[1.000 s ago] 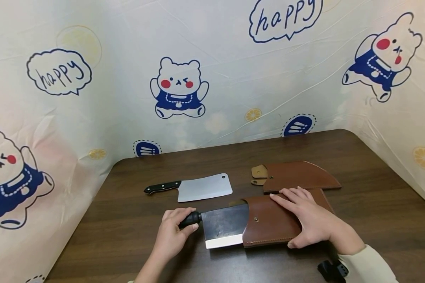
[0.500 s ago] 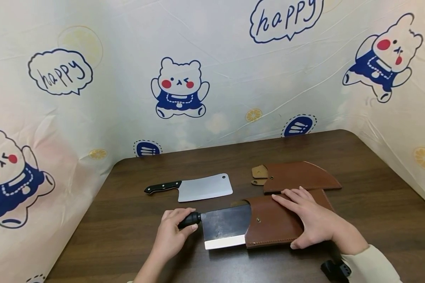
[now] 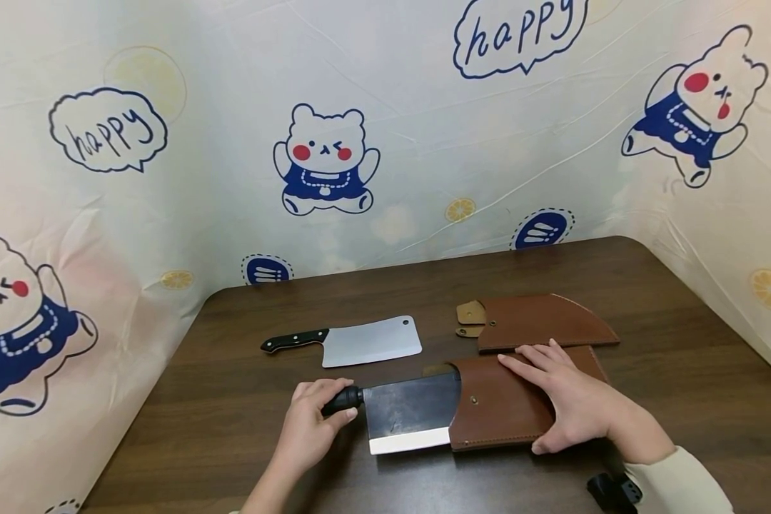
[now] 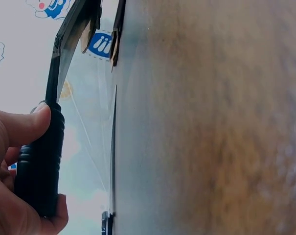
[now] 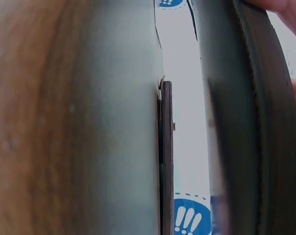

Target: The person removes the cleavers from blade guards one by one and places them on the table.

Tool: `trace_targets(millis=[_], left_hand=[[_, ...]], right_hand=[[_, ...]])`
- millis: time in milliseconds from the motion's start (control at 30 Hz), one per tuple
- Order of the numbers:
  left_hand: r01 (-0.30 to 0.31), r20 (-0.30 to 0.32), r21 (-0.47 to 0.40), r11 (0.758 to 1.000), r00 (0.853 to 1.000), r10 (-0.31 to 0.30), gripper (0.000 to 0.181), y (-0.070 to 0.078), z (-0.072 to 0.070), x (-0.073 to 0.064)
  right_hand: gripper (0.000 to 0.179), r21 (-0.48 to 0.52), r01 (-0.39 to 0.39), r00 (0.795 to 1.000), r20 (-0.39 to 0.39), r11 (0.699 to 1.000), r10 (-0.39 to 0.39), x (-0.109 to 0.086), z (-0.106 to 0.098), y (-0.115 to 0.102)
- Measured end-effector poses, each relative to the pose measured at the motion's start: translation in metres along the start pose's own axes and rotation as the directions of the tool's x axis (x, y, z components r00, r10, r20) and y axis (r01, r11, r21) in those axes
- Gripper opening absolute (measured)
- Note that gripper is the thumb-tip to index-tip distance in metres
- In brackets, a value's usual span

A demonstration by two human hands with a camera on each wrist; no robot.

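My left hand (image 3: 311, 425) grips the black handle (image 4: 39, 161) of a dark-bladed cleaver (image 3: 411, 407) with a bright edge strip. The outer end of the cleaver's blade is hidden inside a brown leather sheath (image 3: 501, 410) with a small metal snap. Across that sheath lies my right hand (image 3: 581, 403), thumb at the near edge and fingers spread over the far side, holding it. Both wrist views show the cleaver and sheath raised off the tabletop; the right wrist view has the stitched sheath edge (image 5: 258, 122) close up.
Behind my left hand a second cleaver (image 3: 369, 344), silver with a black riveted handle, lies on the dark wooden table (image 3: 186, 400). Another brown sheath (image 3: 546, 321) with tan straps lies behind my right hand. A printed cloth (image 3: 411, 143) hangs around the table.
My right hand and the sheath have slid slightly right, exposing a little more of the blade. The left hand has stayed nearly in place on the handle.
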State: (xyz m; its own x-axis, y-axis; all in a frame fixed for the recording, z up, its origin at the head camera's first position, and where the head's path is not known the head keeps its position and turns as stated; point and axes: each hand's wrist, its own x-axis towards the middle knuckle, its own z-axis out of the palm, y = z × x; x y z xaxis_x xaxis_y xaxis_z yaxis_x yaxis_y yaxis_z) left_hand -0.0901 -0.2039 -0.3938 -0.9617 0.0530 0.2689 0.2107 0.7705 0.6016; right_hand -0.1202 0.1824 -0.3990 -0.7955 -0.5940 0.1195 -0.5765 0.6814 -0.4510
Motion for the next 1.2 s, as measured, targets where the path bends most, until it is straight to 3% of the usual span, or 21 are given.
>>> trace_targets(millis=[300,1200], left_hand=[[0.008,0.003,-0.004,1.0,1.0,-0.008,0.037,-0.002,-0.0003,0.0001],[0.049,0.025,-0.012,0.999,0.999,-0.048,0.037,-0.0021,-0.0034,-0.0006]], right_hand=[[0.107,0.041,-0.005,1.0,0.006,0.999,0.004,-0.001,-0.001,0.0015],[0.109,0.042,-0.01,1.0,-0.002,0.999,0.01,-0.0068,-0.0032,0.0078]])
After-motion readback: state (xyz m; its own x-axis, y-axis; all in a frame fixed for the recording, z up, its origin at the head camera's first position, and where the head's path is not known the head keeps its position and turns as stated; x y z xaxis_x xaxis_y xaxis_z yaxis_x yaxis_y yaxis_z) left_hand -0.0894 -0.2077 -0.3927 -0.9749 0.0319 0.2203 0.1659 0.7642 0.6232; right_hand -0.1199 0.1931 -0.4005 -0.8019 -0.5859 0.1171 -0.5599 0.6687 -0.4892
